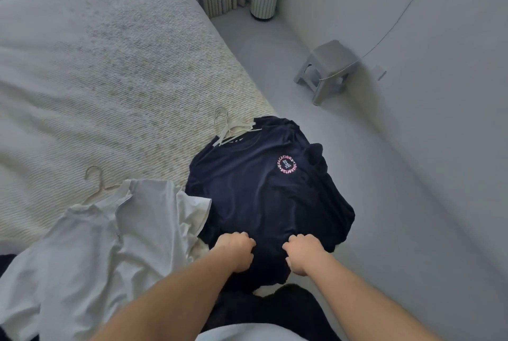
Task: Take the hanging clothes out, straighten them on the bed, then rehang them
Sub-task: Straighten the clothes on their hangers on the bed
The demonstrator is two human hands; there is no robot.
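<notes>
Gripping the lower part of the dark T-shirt [264,189] with both fists: left hand [236,254] and right hand [303,254] side by side, near each other, fingers curled down into the cloth so that each bunches a fold of it. Knuckles up, forearms reaching forward from the bottom of the view, wrists roughly straight.

Lying on the near corner of the bed [110,65], chest print up, collar away from the body, right edge drooping over the bed's side toward the floor. Probably more dark cloth beneath, since pale hangers [228,126] show stacked at the collar; cannot tell how many.

Judged soft, light and limp: no stiffness to push against, so likely to follow a pull and to wrinkle wherever bunched. Cotton-like surface, not slippery against the ribbed bed cover, so likely to drag rather than slide. Nothing fragile, though the hangers at the neck could twist out of the collar under a hard tug. Better held at the hem, hands spread wider toward the side seams, for an even pull; gripped this close together, tension probably runs only down the middle.

Beside it on the left, a white shirt [96,244] on its own hanger [96,184], crumpled, one edge touching the dark one.
</notes>
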